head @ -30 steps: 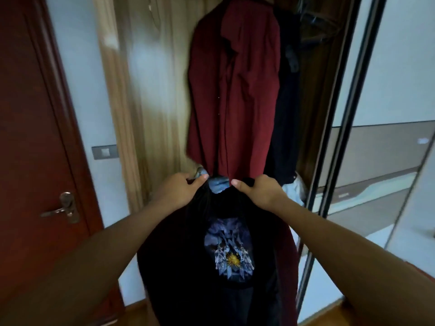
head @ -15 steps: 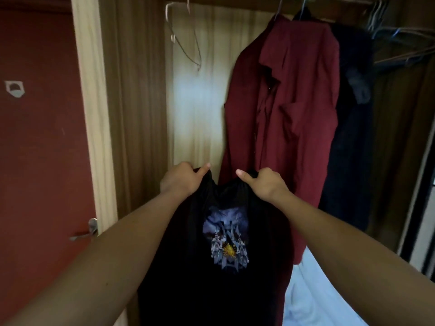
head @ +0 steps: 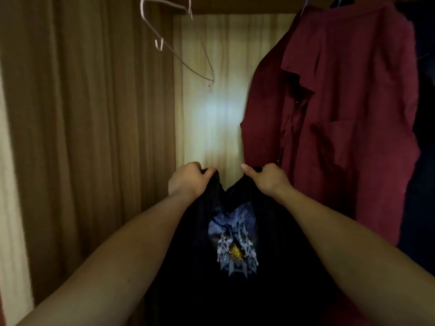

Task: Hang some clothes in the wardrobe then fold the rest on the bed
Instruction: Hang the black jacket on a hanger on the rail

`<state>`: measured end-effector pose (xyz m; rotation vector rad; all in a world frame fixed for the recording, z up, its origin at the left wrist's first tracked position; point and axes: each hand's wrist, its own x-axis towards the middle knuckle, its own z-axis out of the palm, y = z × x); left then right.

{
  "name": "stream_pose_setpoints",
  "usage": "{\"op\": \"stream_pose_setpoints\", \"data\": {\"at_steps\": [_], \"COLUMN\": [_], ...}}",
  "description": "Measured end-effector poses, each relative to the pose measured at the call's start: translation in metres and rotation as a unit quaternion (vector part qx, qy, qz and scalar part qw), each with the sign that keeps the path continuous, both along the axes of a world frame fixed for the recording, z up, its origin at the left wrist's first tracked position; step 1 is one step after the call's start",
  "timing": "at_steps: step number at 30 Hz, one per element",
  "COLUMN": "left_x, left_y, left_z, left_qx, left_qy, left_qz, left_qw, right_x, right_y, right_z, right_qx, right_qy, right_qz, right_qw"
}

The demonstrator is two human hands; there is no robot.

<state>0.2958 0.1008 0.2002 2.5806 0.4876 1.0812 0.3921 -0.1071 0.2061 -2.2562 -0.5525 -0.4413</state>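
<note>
A black T-shirt (head: 200, 267) with a blue and yellow print hangs down in front of me inside the open wardrobe. My left hand (head: 188, 182) grips its top edge on the left, and my right hand (head: 267, 178) grips the top edge on the right, thumbs pointing toward each other. An empty wire hanger (head: 179, 43) dangles above, up and to the left of my hands. A dark red shirt (head: 341, 114) hangs on the rail to the right, close beside my right hand.
The wardrobe's wooden side wall (head: 94, 137) stands on the left and its pale back panel (head: 211, 102) is straight ahead. A dark garment (head: 423, 161) hangs at the far right behind the red shirt.
My view has swung up and to the left, deeper into the wardrobe. The red door and mirror are out of sight, and the empty hanger has come into view above. Both hands keep their grip on the black T-shirt.
</note>
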Motion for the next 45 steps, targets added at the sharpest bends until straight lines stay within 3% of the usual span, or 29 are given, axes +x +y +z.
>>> {"op": "stream_pose_setpoints", "data": {"at_steps": [4, 8, 11, 21, 24, 28, 31, 35, 39, 45], "left_x": [0.026, 0.038, 0.042, 0.08, 0.087, 0.08, 0.072, 0.066, 0.058, 0.009], "left_y": [0.016, 0.034, 0.045, 0.077, 0.082, 0.092, 0.091, 0.081, 0.072, 0.04], "left_z": [0.046, 0.102, 0.1, -0.107, -0.174, -0.259, -0.282, -0.245, -0.156, 0.014], "left_qx": [-0.001, 0.004, 0.011, -0.08, -0.088, -0.089, -0.109, -0.138, -0.188, -0.087], "left_qy": [-0.031, -0.118, -0.138, 0.097, 0.171, 0.284, 0.361, 0.364, 0.293, 0.208], "left_qz": [0.028, 0.053, 0.065, 0.068, 0.047, 0.004, 0.0, -0.007, -0.036, -0.026], "left_qw": [0.999, 0.992, 0.988, 0.99, 0.98, 0.955, 0.926, 0.921, 0.937, 0.974], "right_x": [0.034, 0.066, 0.089, 0.126, 0.131, 0.137, 0.132, 0.114, 0.099, 0.072], "right_y": [0.022, 0.039, 0.047, 0.068, 0.066, 0.054, 0.046, 0.049, 0.059, 0.049], "right_z": [0.05, 0.118, 0.13, -0.085, -0.151, -0.22, -0.241, -0.209, -0.13, 0.014], "right_qx": [0.014, 0.086, 0.097, -0.123, -0.202, -0.205, -0.255, -0.316, -0.282, -0.17], "right_qy": [-0.034, -0.101, -0.126, -0.055, -0.004, 0.109, 0.161, 0.109, 0.129, 0.081], "right_qz": [0.026, 0.009, 0.009, 0.041, 0.032, 0.05, 0.075, 0.104, 0.221, 0.288], "right_qw": [0.999, 0.991, 0.987, 0.99, 0.979, 0.971, 0.951, 0.937, 0.925, 0.939]}}
